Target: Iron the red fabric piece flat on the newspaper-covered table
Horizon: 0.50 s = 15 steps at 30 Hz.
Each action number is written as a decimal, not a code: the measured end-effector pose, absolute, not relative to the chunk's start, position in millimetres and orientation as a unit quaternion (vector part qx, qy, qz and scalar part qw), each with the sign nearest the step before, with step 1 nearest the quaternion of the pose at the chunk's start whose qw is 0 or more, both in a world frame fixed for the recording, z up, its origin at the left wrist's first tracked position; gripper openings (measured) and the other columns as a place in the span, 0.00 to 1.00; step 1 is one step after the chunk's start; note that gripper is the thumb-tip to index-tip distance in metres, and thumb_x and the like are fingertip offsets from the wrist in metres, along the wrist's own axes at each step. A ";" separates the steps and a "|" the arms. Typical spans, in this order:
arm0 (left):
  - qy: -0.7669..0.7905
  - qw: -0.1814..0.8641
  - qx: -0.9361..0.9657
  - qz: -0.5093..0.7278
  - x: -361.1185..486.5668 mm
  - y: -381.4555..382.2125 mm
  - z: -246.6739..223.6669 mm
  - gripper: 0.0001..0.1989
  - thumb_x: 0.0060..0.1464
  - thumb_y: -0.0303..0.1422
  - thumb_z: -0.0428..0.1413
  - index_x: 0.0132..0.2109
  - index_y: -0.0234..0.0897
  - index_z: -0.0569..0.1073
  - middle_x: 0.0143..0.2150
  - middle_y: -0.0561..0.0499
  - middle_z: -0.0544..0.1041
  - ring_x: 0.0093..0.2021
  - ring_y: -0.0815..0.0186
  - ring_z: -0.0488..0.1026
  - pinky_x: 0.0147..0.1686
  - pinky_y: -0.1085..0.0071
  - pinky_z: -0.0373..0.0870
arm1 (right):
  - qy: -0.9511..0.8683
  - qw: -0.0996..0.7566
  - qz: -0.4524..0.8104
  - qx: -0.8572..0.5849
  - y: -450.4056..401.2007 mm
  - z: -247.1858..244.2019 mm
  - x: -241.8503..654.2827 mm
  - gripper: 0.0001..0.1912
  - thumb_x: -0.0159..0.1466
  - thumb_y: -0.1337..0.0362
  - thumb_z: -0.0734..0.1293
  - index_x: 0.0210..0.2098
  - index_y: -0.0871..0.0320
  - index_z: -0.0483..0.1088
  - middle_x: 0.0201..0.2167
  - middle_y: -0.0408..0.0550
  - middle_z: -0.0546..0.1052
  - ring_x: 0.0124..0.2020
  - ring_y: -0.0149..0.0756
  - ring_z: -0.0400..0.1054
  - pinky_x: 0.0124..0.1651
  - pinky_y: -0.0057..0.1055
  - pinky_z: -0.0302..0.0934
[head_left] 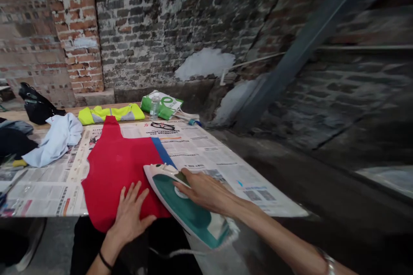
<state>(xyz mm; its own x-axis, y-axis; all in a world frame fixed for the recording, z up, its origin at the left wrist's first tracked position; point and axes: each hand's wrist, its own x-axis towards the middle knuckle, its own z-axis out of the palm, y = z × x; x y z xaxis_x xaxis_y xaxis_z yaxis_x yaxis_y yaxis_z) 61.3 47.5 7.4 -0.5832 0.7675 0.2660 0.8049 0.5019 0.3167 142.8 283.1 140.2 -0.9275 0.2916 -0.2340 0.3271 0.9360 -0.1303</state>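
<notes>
A red cloth piece (112, 163) with a blue strip along its right edge lies on the newspaper-covered table (219, 154), its lower end hanging over the front edge. My left hand (132, 212) rests on the lower part of the cloth, fingers spread, holding nothing. My right hand (196, 187) is wrapped round the handle of a teal and white iron (190, 215). The iron is at the cloth's right side, its tip toward the upper left; its soleplate is hidden. A pale cord hangs from its rear.
Behind the cloth are a yellow vest (112, 113), a clear bottle (154, 107), a green-white bag (166, 104) and glasses (162, 126). At left are a light-blue garment (58, 137), a black bag (38, 105) and scissors (13, 184). A brick wall stands behind.
</notes>
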 end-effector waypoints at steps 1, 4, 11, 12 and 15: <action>-0.869 0.054 -0.437 -0.225 57.2 40.3 11.6 0.33 0.62 0.37 0.59 0.72 0.44 0.60 0.75 0.41 0.57 0.74 0.51 0.55 0.69 0.43 0.58 | 0.981 0.110 -0.089 0.134 282.0 143.0 143.9 0.17 0.73 0.55 0.60 0.54 0.59 0.69 0.41 0.59 0.82 0.47 0.52 0.78 0.43 0.33 0.61; -0.897 0.125 -0.354 -0.235 37.7 5.9 18.7 0.28 0.65 0.33 0.54 0.70 0.45 0.63 0.74 0.42 0.61 0.74 0.54 0.56 0.69 0.45 0.58 | 0.988 0.113 -0.080 0.071 275.5 149.7 137.3 0.17 0.73 0.56 0.60 0.56 0.58 0.69 0.38 0.56 0.82 0.47 0.51 0.78 0.43 0.32 0.60; -0.938 0.183 -0.271 -0.118 8.2 -67.0 -1.5 0.21 0.66 0.33 0.50 0.63 0.35 0.71 0.67 0.36 0.70 0.68 0.50 0.67 0.66 0.41 0.61 | 0.990 0.099 -0.097 -0.001 225.4 153.3 75.5 0.21 0.73 0.54 0.61 0.57 0.63 0.70 0.47 0.64 0.81 0.52 0.53 0.76 0.49 0.34 0.63; -0.937 0.188 -0.273 -0.114 8.3 -68.3 -3.7 0.21 0.66 0.33 0.50 0.63 0.35 0.71 0.68 0.36 0.69 0.68 0.50 0.66 0.67 0.41 0.61 | 0.991 0.087 -0.102 0.000 214.8 153.4 62.5 0.22 0.73 0.54 0.61 0.58 0.64 0.70 0.48 0.65 0.80 0.53 0.53 0.75 0.50 0.35 0.64; -0.936 0.199 -0.266 -0.114 10.2 -64.7 -5.4 0.21 0.66 0.33 0.49 0.63 0.35 0.71 0.68 0.37 0.70 0.68 0.50 0.66 0.67 0.41 0.61 | 0.991 0.055 -0.120 0.017 183.8 155.1 18.6 0.22 0.74 0.54 0.60 0.58 0.63 0.71 0.52 0.67 0.79 0.56 0.52 0.74 0.52 0.34 0.65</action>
<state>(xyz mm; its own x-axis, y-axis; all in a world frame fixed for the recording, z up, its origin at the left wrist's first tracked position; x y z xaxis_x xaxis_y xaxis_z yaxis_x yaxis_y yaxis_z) 10.2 -64.7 -5.4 -0.7796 0.4517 0.4338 0.5428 0.8328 0.1083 18.6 183.8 155.1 -0.9935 0.0197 -0.1124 0.0460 0.9707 -0.2360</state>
